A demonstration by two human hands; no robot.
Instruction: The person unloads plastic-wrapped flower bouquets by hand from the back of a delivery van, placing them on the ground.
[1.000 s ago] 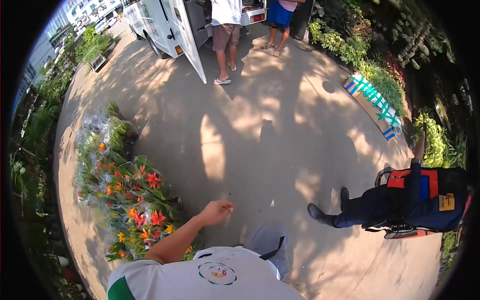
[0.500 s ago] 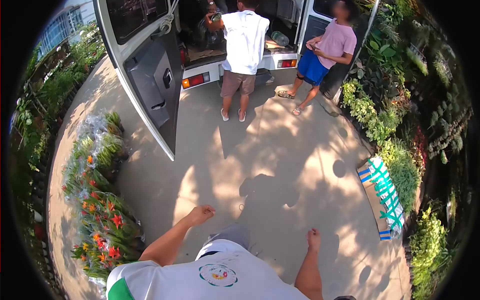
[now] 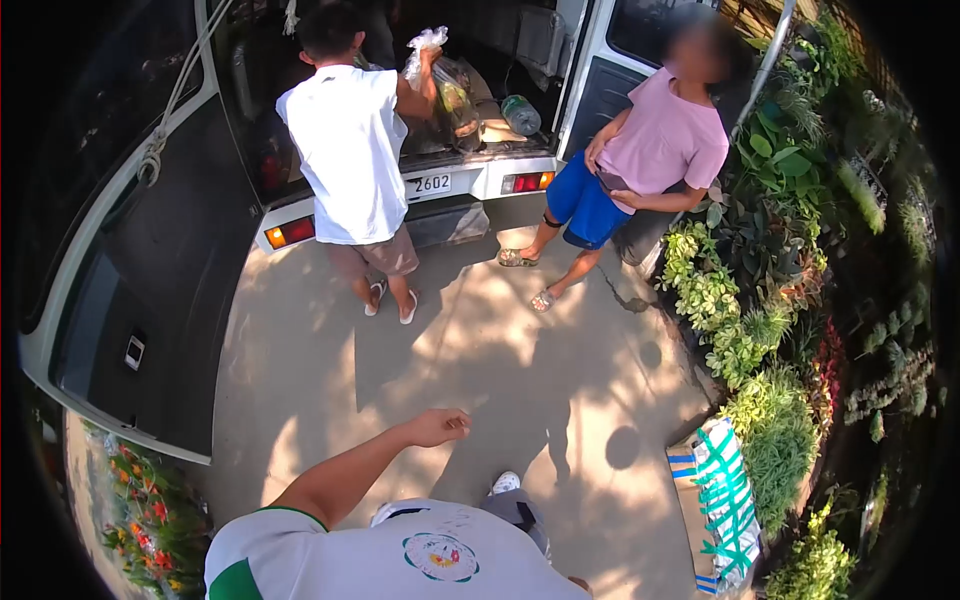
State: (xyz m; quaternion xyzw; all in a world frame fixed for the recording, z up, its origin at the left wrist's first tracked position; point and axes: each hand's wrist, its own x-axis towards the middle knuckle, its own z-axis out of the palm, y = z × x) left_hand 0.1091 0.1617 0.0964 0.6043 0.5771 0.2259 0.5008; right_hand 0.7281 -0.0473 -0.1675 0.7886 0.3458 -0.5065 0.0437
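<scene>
My left hand [image 3: 438,427] is held out in front of my white shirt [image 3: 400,565], above the paved ground, its fingers curled in and touching no object; whether anything small is inside is hidden. Only a bit of my right hand [image 3: 578,583] shows at the bottom edge of my shirt, with its fingers out of sight. Ahead, a person in a white top [image 3: 350,150] stands at the open back of a van [image 3: 470,183], one hand on a clear plastic bag [image 3: 455,95] with something green and brown inside.
A person in a pink shirt [image 3: 665,140] stands by the right van door. The left door [image 3: 140,290] swings wide toward me. A taped cardboard box [image 3: 688,510] lies beside green plants [image 3: 780,450] at right. Wrapped flowers [image 3: 150,520] stand lower left.
The van and both people appear closer. The person in white has shifted left and now grips the plastic bag. My right hand has dropped mostly out of view. The flowers are lower in view.
</scene>
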